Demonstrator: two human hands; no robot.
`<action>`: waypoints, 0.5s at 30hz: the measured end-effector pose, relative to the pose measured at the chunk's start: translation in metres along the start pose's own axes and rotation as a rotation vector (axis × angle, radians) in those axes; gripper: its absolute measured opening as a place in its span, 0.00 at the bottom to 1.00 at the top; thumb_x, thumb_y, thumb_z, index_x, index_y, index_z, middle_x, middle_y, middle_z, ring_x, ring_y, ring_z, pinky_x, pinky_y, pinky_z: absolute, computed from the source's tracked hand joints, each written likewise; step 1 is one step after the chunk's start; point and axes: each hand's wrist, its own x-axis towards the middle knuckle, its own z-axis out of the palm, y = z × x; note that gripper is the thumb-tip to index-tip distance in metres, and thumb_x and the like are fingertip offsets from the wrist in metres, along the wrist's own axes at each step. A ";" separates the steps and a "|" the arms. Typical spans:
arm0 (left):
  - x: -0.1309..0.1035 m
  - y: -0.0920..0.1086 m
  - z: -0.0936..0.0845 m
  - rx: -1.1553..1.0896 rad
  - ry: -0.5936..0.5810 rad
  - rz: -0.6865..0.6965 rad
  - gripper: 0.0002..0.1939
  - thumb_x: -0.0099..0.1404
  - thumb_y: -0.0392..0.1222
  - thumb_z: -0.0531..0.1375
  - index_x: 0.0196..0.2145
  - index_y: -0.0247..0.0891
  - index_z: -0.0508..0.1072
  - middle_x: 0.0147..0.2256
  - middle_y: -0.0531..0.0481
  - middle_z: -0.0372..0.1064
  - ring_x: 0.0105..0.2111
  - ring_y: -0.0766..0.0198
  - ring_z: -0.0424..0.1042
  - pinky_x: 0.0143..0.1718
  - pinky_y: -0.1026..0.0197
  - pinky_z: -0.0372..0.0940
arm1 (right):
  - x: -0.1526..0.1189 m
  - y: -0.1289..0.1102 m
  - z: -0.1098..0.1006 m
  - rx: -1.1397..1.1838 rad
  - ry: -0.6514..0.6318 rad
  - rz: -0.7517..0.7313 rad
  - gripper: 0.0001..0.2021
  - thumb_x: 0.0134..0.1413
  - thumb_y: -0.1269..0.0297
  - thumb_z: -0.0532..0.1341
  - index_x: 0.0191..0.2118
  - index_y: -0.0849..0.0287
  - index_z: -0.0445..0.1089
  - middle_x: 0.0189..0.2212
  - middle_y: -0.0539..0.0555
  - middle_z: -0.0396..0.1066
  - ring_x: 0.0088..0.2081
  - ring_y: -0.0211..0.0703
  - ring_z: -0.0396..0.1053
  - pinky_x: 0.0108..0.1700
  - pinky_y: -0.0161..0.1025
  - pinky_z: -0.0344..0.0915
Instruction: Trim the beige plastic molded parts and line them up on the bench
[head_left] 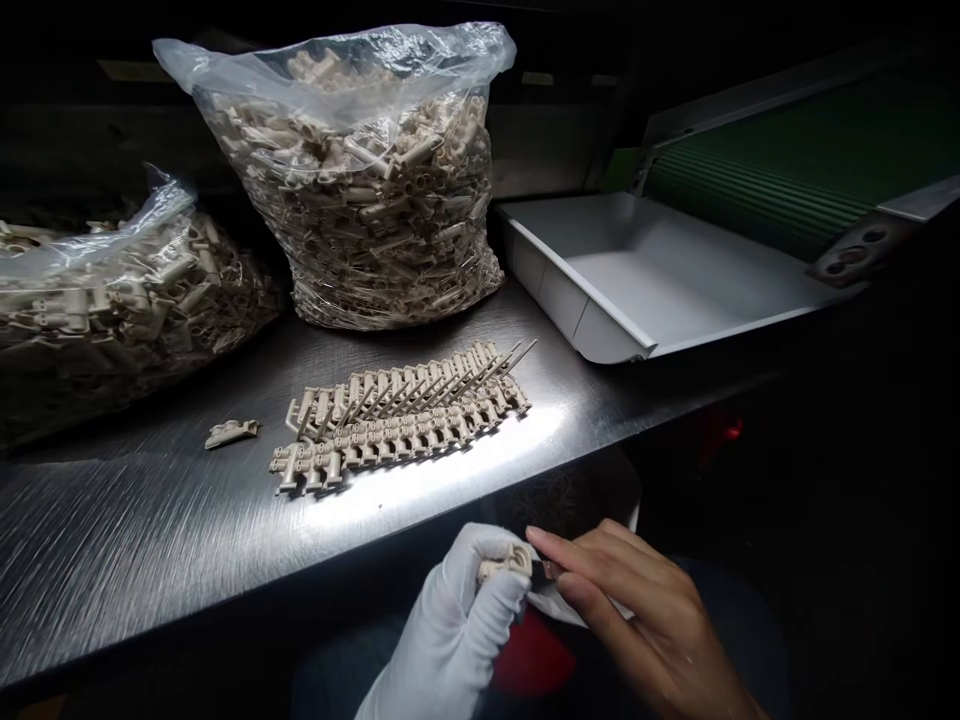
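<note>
My left hand (457,620), in a white glove, is closed around a beige plastic part (517,560) whose round, ring-like end shows between thumb and fingers. Bare, my right hand (645,600) comes in from the right with thumb and index finger pinched. Between them is a small dark blade-like tool (549,570), mostly hidden, its tip close against the part. Both hands are in front of the metal table's edge. On the table (187,540) lie rows of beige plastic parts (405,410), some with thin sticks pointing up and right. A single beige piece (232,432) lies left of them.
A large clear bag (390,200) full of beige parts stands behind the rows, with another filled bag (135,310) at left. A white tray (645,270) sits at right below a green conveyor belt (795,160). Something red (532,655) shows beneath my hands.
</note>
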 end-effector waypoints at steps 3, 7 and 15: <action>0.000 0.002 -0.001 -0.011 -0.011 -0.043 0.18 0.75 0.58 0.58 0.37 0.41 0.71 0.28 0.58 0.62 0.28 0.68 0.57 0.33 0.63 0.57 | -0.002 0.002 0.001 -0.003 0.044 0.005 0.14 0.72 0.66 0.61 0.59 0.52 0.74 0.37 0.49 0.82 0.32 0.36 0.76 0.37 0.34 0.72; -0.001 0.002 -0.003 0.012 -0.021 -0.075 0.22 0.72 0.63 0.59 0.35 0.40 0.71 0.29 0.56 0.65 0.30 0.67 0.61 0.35 0.63 0.58 | -0.009 0.002 0.008 0.030 0.183 0.155 0.06 0.67 0.62 0.66 0.47 0.51 0.73 0.35 0.46 0.79 0.32 0.36 0.79 0.35 0.29 0.75; -0.003 -0.006 -0.007 0.197 -0.011 0.140 0.14 0.77 0.52 0.57 0.36 0.43 0.73 0.32 0.55 0.70 0.31 0.67 0.68 0.36 0.64 0.63 | -0.014 0.001 0.013 0.174 0.138 0.271 0.03 0.68 0.63 0.66 0.42 0.50 0.71 0.33 0.45 0.76 0.33 0.35 0.79 0.35 0.26 0.75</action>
